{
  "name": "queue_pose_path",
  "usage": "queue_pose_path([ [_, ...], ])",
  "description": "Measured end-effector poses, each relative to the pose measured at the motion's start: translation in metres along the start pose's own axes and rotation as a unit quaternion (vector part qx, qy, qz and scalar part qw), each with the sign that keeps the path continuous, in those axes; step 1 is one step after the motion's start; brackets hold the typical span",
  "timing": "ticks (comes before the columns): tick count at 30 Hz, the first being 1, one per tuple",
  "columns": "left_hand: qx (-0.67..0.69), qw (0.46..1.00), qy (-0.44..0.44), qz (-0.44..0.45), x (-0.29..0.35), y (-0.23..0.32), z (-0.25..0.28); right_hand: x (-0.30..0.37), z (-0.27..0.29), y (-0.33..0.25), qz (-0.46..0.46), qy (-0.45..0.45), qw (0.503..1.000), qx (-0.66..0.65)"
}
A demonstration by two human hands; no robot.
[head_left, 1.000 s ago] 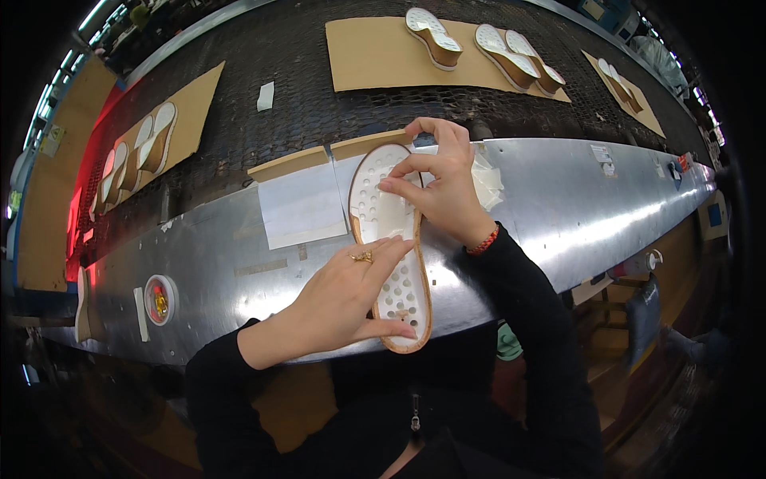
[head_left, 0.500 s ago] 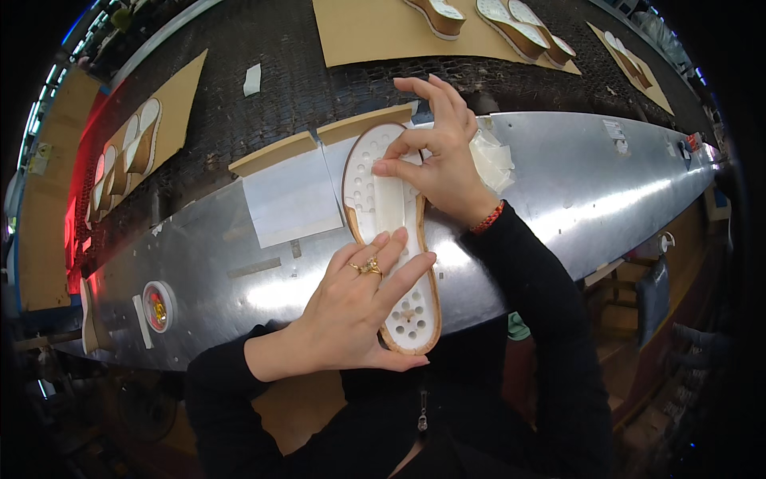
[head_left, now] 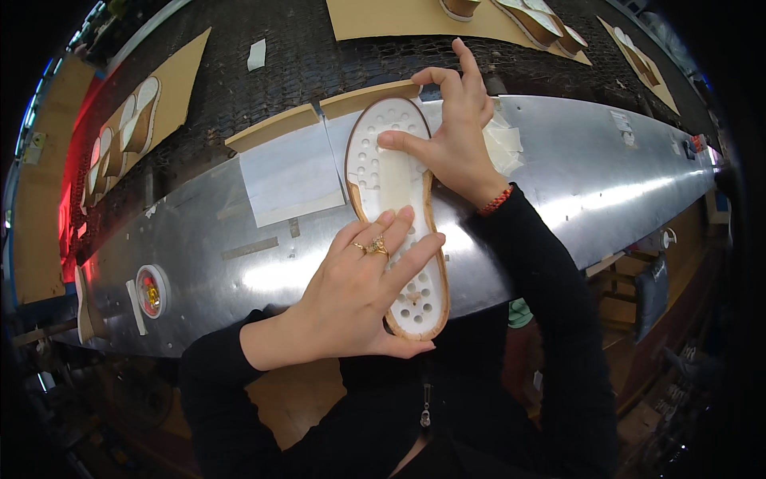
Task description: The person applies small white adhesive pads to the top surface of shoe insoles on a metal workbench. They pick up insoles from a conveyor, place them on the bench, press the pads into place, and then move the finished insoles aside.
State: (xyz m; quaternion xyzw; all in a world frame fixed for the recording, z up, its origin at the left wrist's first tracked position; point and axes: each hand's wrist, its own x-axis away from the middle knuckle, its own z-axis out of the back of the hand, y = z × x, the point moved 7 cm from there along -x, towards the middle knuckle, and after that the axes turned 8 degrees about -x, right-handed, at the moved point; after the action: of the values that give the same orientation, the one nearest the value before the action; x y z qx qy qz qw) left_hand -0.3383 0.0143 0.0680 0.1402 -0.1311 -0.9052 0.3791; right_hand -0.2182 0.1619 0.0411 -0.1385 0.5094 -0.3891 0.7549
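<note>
A long shoe sole [head_left: 399, 116] with a tan, wood-like edge and a white, dimpled face lies lengthwise before me, its heel end towards my body. Along its middle runs a smooth cream strip [head_left: 395, 185]. My left hand [head_left: 343, 291], wearing a gold ring, grips the heel part: the thumb is at the heel end and the fingertips rest on the strip's near end. My right hand [head_left: 463, 148] has its thumb on the sole's face near the strip's far end. Its other fingers stretch up and apart beyond the right edge, holding nothing.
The sole lies over a shiny metal bench [head_left: 558, 207]. White paper sheets [head_left: 291, 184] are on its left, pale film pieces [head_left: 504, 144] behind my right hand. A round tub [head_left: 152, 290] stands at left. Beyond, a dark mesh belt [head_left: 295, 72] carries cardboard [head_left: 383, 20] with more soles.
My right thumb and index finger have parted from a pinch over the strip, and the fingers have spread upward. My left hand keeps its grip on the sole. The whole view has shifted slightly.
</note>
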Motion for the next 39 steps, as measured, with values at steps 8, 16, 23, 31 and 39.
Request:
queue_pose_path([
  [8, -0.016, 1.0, 0.017, 0.006, -0.003, 0.004, 0.008, -0.011, 0.036, -0.008, -0.016, 0.117, 0.992, -0.048],
  [16, 0.097, 0.98, 0.156, 0.077, -0.004, -0.062, 0.03, 0.096, 0.066, -0.073, -0.098, -0.102, 0.953, -0.268],
  [23, -0.152, 0.932, 0.255, 0.205, -0.046, -0.116, 0.021, 0.124, 0.043, -0.102, -0.007, -0.19, 0.966, -0.174],
  [31, -0.175, 0.93, 0.241, 0.216, -0.057, -0.117, 0.006, 0.127, 0.039, -0.096, -0.012, -0.176, 0.97, -0.166],
  [39, -0.186, 0.946, 0.138, 0.225, -0.048, -0.104, -0.004, 0.126, 0.04, -0.096, -0.025, -0.173, 0.975, -0.136],
])
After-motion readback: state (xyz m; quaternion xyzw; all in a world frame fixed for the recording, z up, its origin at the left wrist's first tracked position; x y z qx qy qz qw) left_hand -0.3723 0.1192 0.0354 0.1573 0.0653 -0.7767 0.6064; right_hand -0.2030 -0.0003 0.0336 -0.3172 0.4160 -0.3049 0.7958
